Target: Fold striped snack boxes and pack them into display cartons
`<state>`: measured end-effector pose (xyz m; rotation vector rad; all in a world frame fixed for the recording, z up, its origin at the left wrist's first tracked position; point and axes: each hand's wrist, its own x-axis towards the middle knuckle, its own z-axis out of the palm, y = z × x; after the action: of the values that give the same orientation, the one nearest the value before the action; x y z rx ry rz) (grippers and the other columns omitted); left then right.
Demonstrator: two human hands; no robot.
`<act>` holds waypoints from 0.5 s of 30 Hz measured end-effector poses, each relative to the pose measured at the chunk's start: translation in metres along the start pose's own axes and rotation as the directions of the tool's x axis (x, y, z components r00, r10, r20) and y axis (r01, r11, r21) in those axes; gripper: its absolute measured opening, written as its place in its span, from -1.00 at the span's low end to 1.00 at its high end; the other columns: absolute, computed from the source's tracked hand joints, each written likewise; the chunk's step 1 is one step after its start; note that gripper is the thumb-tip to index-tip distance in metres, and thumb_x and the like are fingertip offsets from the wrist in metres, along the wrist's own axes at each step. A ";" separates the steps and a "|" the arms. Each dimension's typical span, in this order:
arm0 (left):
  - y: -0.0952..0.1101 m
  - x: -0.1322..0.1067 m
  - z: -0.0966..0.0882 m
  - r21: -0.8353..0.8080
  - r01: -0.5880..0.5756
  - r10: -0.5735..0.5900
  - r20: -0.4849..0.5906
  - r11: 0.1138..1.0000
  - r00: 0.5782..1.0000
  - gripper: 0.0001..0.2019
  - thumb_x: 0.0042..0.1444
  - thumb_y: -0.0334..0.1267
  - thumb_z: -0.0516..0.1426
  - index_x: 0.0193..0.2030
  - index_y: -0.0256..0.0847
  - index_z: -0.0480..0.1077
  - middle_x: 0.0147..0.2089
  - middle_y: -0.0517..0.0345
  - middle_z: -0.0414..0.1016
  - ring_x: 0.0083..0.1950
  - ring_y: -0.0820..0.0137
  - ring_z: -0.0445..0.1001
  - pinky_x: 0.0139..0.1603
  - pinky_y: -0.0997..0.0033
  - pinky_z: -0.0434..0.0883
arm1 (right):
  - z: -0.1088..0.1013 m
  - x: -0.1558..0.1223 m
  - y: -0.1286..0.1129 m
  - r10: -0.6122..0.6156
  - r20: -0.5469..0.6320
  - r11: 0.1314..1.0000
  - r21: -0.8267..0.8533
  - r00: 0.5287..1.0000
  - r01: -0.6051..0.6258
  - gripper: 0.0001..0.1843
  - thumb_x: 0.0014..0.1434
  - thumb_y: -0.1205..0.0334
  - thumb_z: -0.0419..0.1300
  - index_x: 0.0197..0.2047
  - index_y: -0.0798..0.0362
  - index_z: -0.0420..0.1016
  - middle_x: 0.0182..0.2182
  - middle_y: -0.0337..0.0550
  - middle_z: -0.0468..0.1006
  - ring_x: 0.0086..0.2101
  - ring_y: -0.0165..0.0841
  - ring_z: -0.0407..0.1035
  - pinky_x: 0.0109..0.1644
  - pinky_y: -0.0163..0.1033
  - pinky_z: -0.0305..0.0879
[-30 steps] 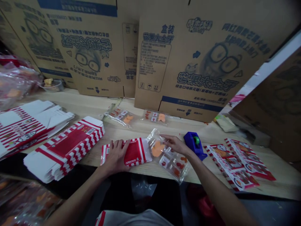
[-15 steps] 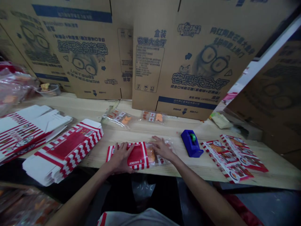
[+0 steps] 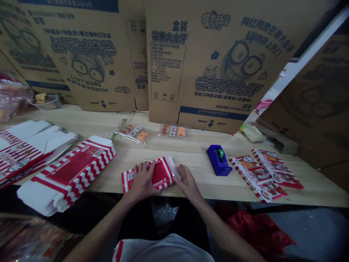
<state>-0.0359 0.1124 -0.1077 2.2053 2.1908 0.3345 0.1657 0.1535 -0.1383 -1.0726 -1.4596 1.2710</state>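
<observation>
A flat red-and-white carton point(image 3: 160, 174) lies on the wooden table, close to the front edge. My left hand point(image 3: 143, 182) grips it across the middle, fingers over the top and thumb by the near side. At the carton's right end, my right hand point(image 3: 187, 180) has its fingers curled together against the white end flap point(image 3: 171, 165). Whether anything else is between those fingers is hidden. Behind the carton lie two clear packets of orange pieces, a left packet point(image 3: 133, 133) and a right packet point(image 3: 173, 131).
A blue tape dispenser point(image 3: 219, 160) stands to the right, beside printed red packages point(image 3: 259, 174). Flat cartons point(image 3: 81, 163) are stacked at left, near more folded cartons point(image 3: 35, 149). Large cardboard boxes point(image 3: 201, 65) wall off the back. A plastic tub point(image 3: 47, 102) sits back left.
The clear packet that stuck out of the carton's right end is now out of sight. My right hand has moved from over that packet to the end flap. The carton has tilted slightly.
</observation>
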 end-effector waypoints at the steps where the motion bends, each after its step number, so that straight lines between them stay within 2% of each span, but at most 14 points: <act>1: 0.005 -0.002 -0.004 -0.012 0.080 -0.080 -0.046 0.997 0.996 0.13 -0.34 0.20 0.28 0.35 -0.35 0.03 0.16 -0.35 0.22 0.13 -0.14 0.21 0.18 -0.16 0.09 | 0.002 -0.004 -0.002 -0.022 -0.121 1.000 -0.024 0.992 0.019 -0.44 -0.07 0.05 0.37 -0.04 0.00 0.29 -0.02 -0.02 0.46 0.05 -0.15 0.35 0.09 -0.02 0.32; 2: 0.010 -0.006 -0.008 -0.036 0.151 -0.154 -0.085 0.988 0.984 0.15 -0.35 0.22 0.28 0.36 -0.36 0.00 0.15 -0.35 0.22 0.11 -0.16 0.22 0.14 -0.16 0.12 | 0.003 -0.009 -0.004 -0.028 -0.200 0.999 -0.036 0.979 0.021 -0.47 -0.09 0.06 0.38 -0.11 -0.01 0.25 0.02 -0.01 0.42 0.07 -0.15 0.33 0.08 -0.03 0.33; 4: 0.021 -0.017 -0.011 -0.122 0.235 -0.250 -0.131 0.964 0.959 0.22 -0.37 0.25 0.28 0.38 -0.37 -0.07 0.14 -0.36 0.22 0.10 -0.19 0.22 0.07 -0.18 0.18 | 0.003 -0.017 -0.007 0.016 -0.218 0.999 0.046 0.976 -0.006 -0.49 -0.09 0.07 0.39 -0.23 -0.05 0.14 -0.01 -0.04 0.42 -0.03 -0.19 0.41 -0.04 -0.07 0.42; 6: 0.029 -0.030 -0.007 -0.272 0.205 -0.246 -0.124 0.940 0.961 0.17 -0.27 0.22 0.28 0.40 -0.32 -0.12 0.13 -0.32 0.24 0.12 -0.16 0.23 0.07 -0.18 0.22 | 0.002 -0.025 -0.010 0.080 -0.158 0.980 0.192 0.984 -0.049 -0.49 -0.05 0.08 0.37 -0.29 -0.07 0.06 -0.17 -0.14 0.50 -0.25 -0.27 0.49 -0.21 -0.15 0.47; 8: 0.033 -0.042 0.003 -0.484 0.130 -0.205 -0.104 0.865 0.973 -0.04 -0.03 0.11 0.20 0.41 -0.23 -0.14 0.16 -0.23 0.28 0.17 -0.06 0.25 0.13 -0.12 0.24 | -0.001 -0.032 -0.012 0.126 -0.112 0.957 0.274 0.986 -0.091 -0.53 0.00 0.09 0.34 -0.27 -0.08 0.07 -0.29 -0.22 0.53 -0.35 -0.29 0.50 -0.28 -0.18 0.47; 11: 0.030 -0.056 0.022 -0.783 0.073 -0.158 -0.033 0.618 0.987 -0.31 0.19 -0.07 0.05 0.40 -0.16 -0.10 0.26 -0.12 0.26 0.29 0.12 0.23 0.23 0.05 0.24 | -0.013 -0.041 -0.011 0.174 -0.016 0.938 0.308 0.985 -0.160 -0.54 0.03 0.10 0.33 -0.12 -0.10 0.14 -0.22 -0.17 0.58 -0.27 -0.25 0.52 -0.21 -0.15 0.47; 13: 0.028 -0.063 0.030 -0.888 0.086 -0.132 0.029 0.451 0.991 -0.35 0.21 -0.10 0.04 0.39 -0.17 -0.06 0.31 -0.11 0.22 0.33 0.16 0.20 0.26 0.11 0.25 | -0.021 -0.049 -0.007 0.193 0.017 0.939 0.288 0.981 -0.190 -0.51 0.06 0.10 0.31 -0.01 -0.10 0.17 -0.13 -0.11 0.58 -0.17 -0.21 0.51 -0.12 -0.11 0.46; 15: 0.027 -0.068 0.034 -0.939 0.107 -0.105 0.077 0.328 0.992 -0.36 0.20 -0.09 0.06 0.37 -0.17 -0.02 0.32 -0.12 0.22 0.33 0.15 0.21 0.25 0.12 0.27 | -0.028 -0.057 -0.003 0.188 0.008 0.955 0.233 0.982 -0.184 -0.50 0.10 0.10 0.27 0.07 -0.08 0.21 -0.03 -0.06 0.54 -0.05 -0.19 0.46 0.00 -0.07 0.41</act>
<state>-0.0034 0.0492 -0.1460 1.3152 1.3915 1.2271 0.2053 0.1034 -0.1383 -1.0763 -1.1844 1.5228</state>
